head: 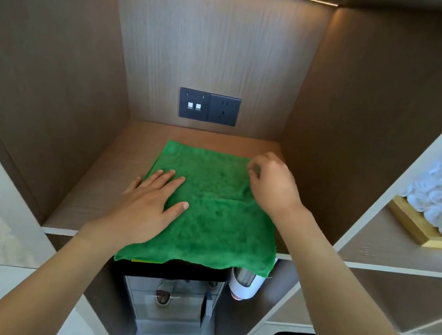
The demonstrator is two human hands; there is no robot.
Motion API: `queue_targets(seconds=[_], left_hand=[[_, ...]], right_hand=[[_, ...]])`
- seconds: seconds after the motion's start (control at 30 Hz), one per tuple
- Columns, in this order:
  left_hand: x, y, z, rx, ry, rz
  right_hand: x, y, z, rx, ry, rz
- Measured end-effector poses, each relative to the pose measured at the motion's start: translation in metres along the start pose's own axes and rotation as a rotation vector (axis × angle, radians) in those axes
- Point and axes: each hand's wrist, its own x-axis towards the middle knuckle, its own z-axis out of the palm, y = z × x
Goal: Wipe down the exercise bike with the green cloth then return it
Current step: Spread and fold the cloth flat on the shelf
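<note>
Lying flat on the wooden shelf (98, 181) of a niche, the green cloth (209, 215) sits straight ahead of both hands, its near edge hanging just over the shelf lip above a dispenser (173, 298) and a white cup holder (243, 285). Long axis roughly near-to-far, far part folded, seam across the middle. Left hand (153, 201) flat, fingers straight, pressing the cloth's left edge, partly on bare shelf. Right hand (272, 183) farther in, fingers curled, looks to be pinching the folded layer at the right edge; exact grip hard to tell. Right hand nearer the fold, so likely the lifting or smoothing hand. Bike not in view. Bare shelf left of the cloth; right niche wall close. Socket panel (209, 107) on far wall. Rolled white towels (440, 198) well right.
</note>
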Motion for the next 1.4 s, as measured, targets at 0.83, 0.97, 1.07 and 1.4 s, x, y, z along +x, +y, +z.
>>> queue_targets(seconds=[0.83, 0.97, 1.07, 1.4], left_hand=[[0.118, -0.053, -0.025, 0.002, 0.258, -0.007], [0.119, -0.055, -0.024, -0.012, 0.241, -0.002], [0.12, -0.056, -0.024, -0.013, 0.244, 0.006], [0.122, -0.057, -0.02, 0.022, 0.291, -0.051]], right_hand=[[0.07, 0.044, 0.042, 0.847, 0.202, 0.442], [0.067, 0.044, 0.039, 0.921, 0.087, 0.431], [0.069, 0.048, 0.04, 0.594, 0.199, 0.376], [0.061, 0.04, 0.037, 0.087, 0.205, 0.158]])
